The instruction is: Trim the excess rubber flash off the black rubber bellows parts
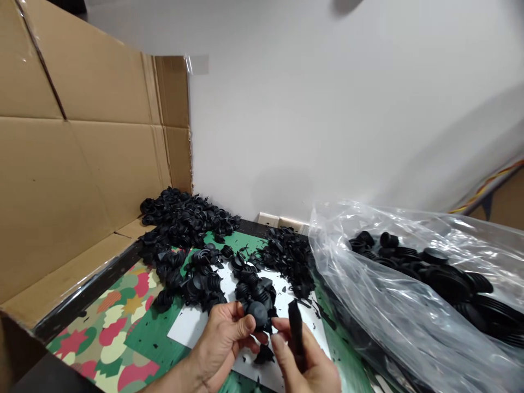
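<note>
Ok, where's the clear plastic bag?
In the head view, the clear plastic bag lies at right, holding black ribbed rubber parts, just beside the pile of black rubber scraps.

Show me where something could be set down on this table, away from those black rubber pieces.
The patterned mat offers the most room, between the cardboard wall and the left hand. White paper shows beside that hand. It's crowded behind, where black rubber pieces heap against the cardboard, and rightward at the plastic bag.
</note>
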Motion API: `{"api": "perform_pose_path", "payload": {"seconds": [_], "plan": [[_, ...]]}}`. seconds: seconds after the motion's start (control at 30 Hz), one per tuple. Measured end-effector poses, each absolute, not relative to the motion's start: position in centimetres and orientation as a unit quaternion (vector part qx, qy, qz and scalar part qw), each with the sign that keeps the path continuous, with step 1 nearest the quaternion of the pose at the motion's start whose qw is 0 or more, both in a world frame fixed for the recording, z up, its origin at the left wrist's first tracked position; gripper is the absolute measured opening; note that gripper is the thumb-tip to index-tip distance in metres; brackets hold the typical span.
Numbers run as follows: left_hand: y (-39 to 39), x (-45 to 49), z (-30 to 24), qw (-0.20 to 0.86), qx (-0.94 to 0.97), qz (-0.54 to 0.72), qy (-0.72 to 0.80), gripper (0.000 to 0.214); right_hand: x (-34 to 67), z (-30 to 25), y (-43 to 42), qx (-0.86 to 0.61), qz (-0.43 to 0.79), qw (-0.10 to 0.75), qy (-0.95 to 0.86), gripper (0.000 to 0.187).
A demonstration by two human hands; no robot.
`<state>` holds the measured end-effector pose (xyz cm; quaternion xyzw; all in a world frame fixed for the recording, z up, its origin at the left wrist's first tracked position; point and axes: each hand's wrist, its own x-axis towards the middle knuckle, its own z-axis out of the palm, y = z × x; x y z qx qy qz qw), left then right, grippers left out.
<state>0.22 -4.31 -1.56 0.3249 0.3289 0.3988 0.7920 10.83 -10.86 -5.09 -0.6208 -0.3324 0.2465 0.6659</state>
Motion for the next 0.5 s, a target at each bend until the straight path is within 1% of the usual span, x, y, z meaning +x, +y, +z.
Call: {"api": "perform_pose_path", "payload": {"seconds": [0.17,0.23,0.27,0.3,0.33,0.4,0.43,0.5], "plan": [[-4.6,0.1,-1.2,0.773,0.386,0.381,0.328,0.048,9.5,-5.4,-9.6,-0.61,0.164,0.695,-0.344,0.026],[-4.8,-0.2,-0.7,0.751,0.46,0.321,0.348,0.043,10.3,-5.2,-9.4,-0.615,0.142,0.698,-0.339,0.025],[-5.0,-0.5,-0.3,0.721,0.511,0.288,0.37,0.036,10.9,-5.0,-9.5,-0.616,0.139,0.696,-0.343,0.024],[-5.2,-0.8,0.3,0.675,0.568,0.259,0.394,0.028,11.6,-4.8,-9.5,-0.614,0.141,0.689,-0.357,0.023],[-5.4,-1.0,0.9,0.606,0.63,0.25,0.416,0.019,12.3,-4.5,-9.6,-0.609,0.147,0.68,-0.38,0.021],[-5.5,-1.4,2.4,0.436,0.732,0.315,0.418,0.005,13.5,-3.9,-9.7,-0.582,0.161,0.66,-0.447,0.018],[-5.5,-1.5,3.0,0.384,0.771,0.329,0.387,0.009,13.9,-3.6,-9.7,-0.565,0.161,0.651,-0.481,0.016],[-5.2,-1.3,3.9,0.335,0.83,0.303,0.327,0.037,14.1,-3.1,-9.6,-0.537,0.143,0.642,-0.528,0.011]]}}
